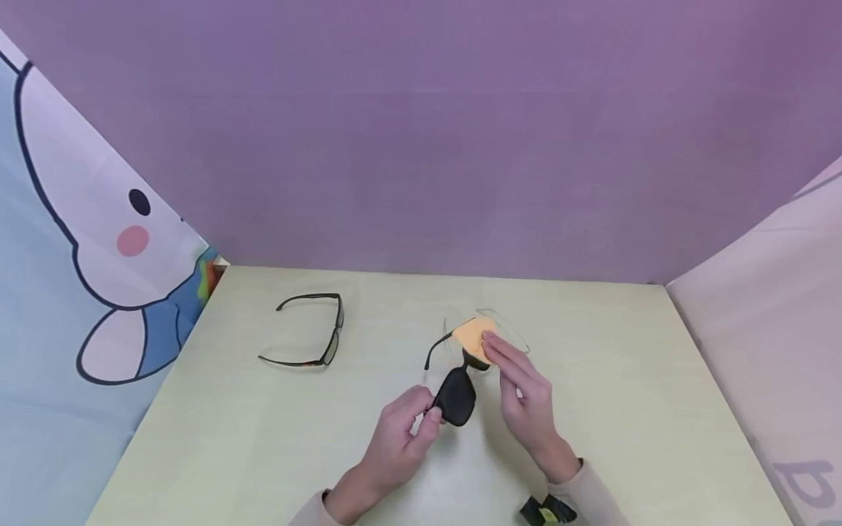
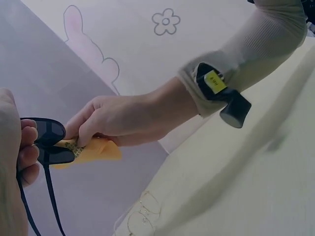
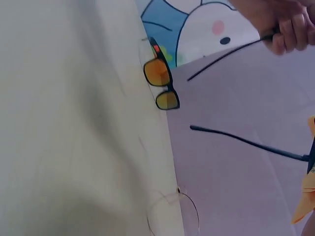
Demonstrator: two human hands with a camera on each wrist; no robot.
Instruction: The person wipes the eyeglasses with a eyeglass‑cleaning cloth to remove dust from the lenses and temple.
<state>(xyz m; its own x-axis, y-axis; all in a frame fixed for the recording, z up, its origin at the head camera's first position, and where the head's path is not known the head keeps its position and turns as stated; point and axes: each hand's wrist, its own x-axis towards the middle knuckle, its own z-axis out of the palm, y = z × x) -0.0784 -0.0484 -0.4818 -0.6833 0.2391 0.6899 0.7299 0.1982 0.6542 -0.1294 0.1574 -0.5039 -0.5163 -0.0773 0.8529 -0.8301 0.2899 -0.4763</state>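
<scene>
Black sunglasses are held above the table, dark lenses side by side. My left hand pinches them at the near lens's hinge between thumb and fingers. An orange cloth lies over the far lens, and my right hand pinches cloth and lens together. In the left wrist view the right hand has the cloth between thumb and fingers at a lens. One temple arm points free in the right wrist view, near the cloth.
Dark-framed glasses lie with arms spread at the table's left. Thin wire-framed glasses lie behind the right hand, partly hidden. A purple panel stands behind the table, with printed cloths at both sides.
</scene>
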